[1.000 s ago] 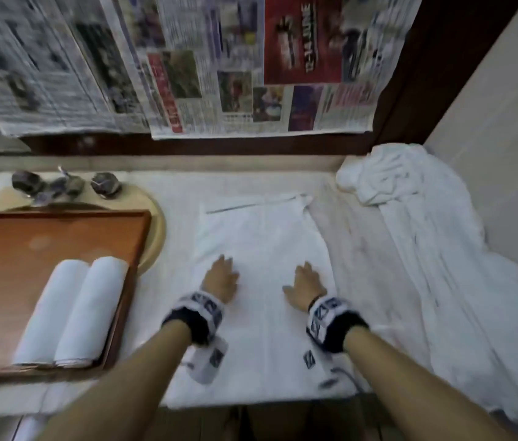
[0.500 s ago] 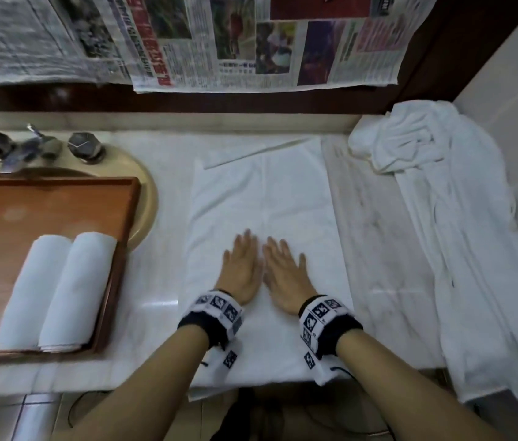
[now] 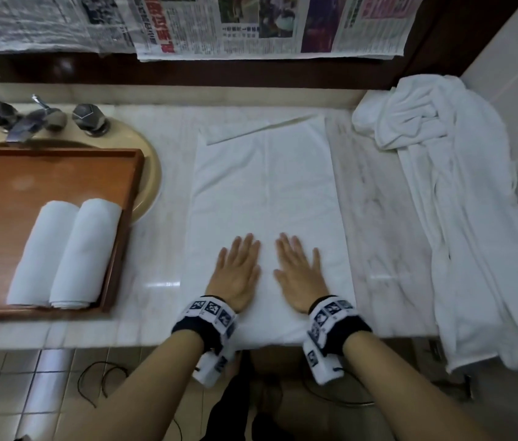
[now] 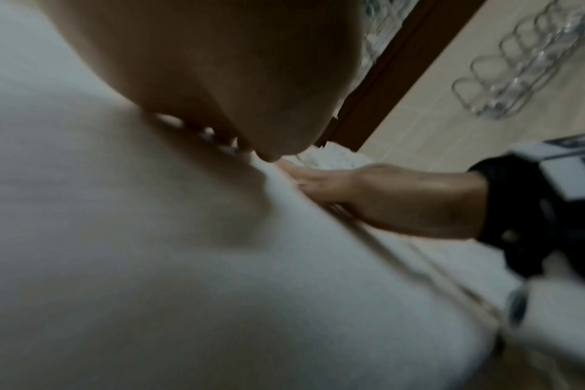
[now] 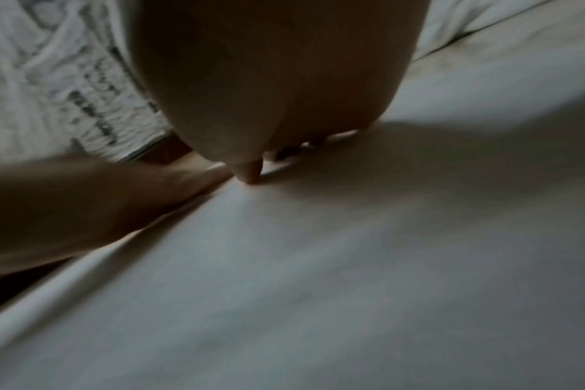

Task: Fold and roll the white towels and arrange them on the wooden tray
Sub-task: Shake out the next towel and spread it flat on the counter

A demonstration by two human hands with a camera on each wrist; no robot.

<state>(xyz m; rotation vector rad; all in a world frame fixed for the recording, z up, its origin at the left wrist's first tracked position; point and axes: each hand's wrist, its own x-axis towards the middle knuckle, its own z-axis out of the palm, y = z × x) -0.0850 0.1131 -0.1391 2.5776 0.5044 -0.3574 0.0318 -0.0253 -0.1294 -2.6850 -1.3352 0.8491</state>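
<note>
A white towel (image 3: 264, 192), folded into a long strip, lies flat on the marble counter (image 3: 375, 237) in front of me. My left hand (image 3: 238, 268) and right hand (image 3: 299, 272) both press flat on its near end, palms down, fingers straight, a small gap between them. The wrist views show each palm on white cloth (image 4: 151, 264) (image 5: 351, 264), with the other hand (image 4: 384, 200) (image 5: 84, 205) beside it. On the left stands the wooden tray (image 3: 60, 173) with two rolled white towels (image 3: 70, 253) side by side at its near right.
A heap of loose white towels (image 3: 448, 186) covers the counter's right end and hangs over the edge. The tray sits over a round basin with taps (image 3: 41, 117) behind it. Newspaper sheets (image 3: 251, 23) hang on the back wall. Tiled floor with cables lies below the counter edge.
My hands came together at the towel's middle with fingers flattening out, then slid back toward the near end and apart a little. The towel lies smoother.
</note>
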